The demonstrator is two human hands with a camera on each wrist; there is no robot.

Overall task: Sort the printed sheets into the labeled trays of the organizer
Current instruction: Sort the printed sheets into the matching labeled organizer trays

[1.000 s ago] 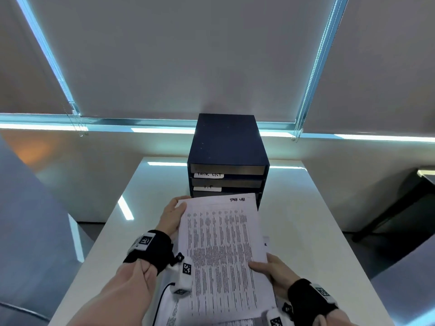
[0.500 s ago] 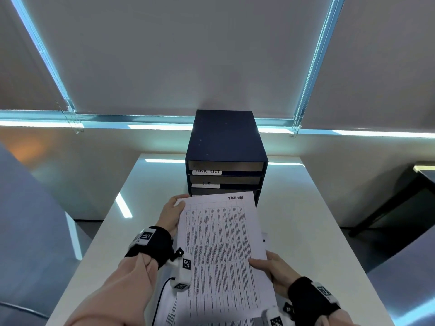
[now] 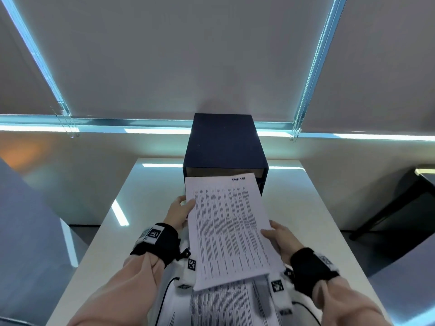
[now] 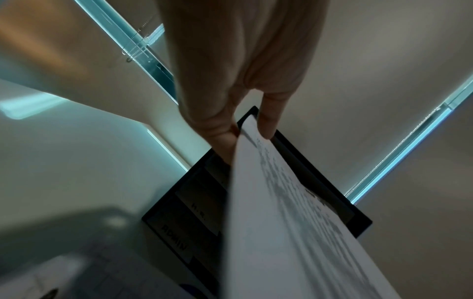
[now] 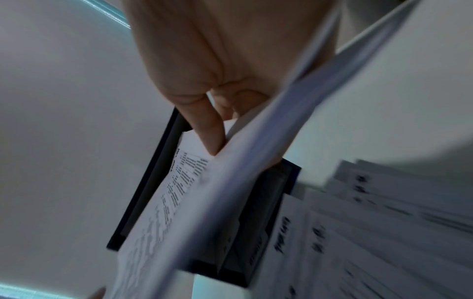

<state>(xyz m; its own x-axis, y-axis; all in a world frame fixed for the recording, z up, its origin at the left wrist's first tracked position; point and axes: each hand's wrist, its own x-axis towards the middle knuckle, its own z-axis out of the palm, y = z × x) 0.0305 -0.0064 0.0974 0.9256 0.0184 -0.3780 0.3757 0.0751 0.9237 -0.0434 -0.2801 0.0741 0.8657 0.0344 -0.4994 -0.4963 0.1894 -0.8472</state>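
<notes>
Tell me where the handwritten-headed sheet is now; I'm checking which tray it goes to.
In the head view the sheet is centre frame, held by the left hand and right hand, its far edge at the organizer's top opening.

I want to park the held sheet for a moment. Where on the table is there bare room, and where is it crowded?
Bare table shows left of the organizer, out to the table's left edge, and to its right up to the right edge. It is crowded in front: the held sheet, both hands, and the spread sheets fill the near middle.
</notes>
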